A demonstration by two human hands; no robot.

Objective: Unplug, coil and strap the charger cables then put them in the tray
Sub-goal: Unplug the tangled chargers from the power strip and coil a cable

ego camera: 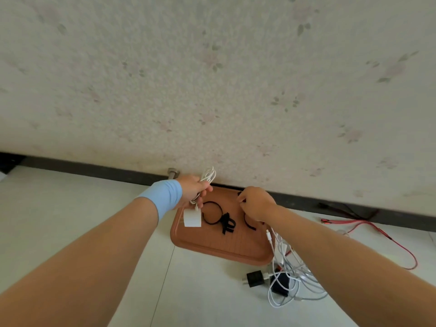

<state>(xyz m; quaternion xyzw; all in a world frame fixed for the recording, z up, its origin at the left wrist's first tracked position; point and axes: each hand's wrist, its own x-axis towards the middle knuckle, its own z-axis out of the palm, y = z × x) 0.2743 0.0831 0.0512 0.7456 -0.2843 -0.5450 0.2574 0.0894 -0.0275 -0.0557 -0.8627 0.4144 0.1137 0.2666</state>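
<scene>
My left hand (192, 188) grips a coiled white charger cable (208, 176) above the far left corner of the brown tray (219, 246); its white plug block (192, 218) hangs below the hand. My right hand (256, 202) hovers over the tray's far right part and pinches a black strap (240, 194). Black straps (218, 217) lie looped on the tray, and another one (249, 224) shows partly under my right hand.
A tangle of white cables (289, 274) with black plug adapters (254, 278) lies on the floor right of the tray. A red cable (377, 232) runs along the floor at right. A metal fitting (173, 173) stands at the dark baseboard behind my left hand.
</scene>
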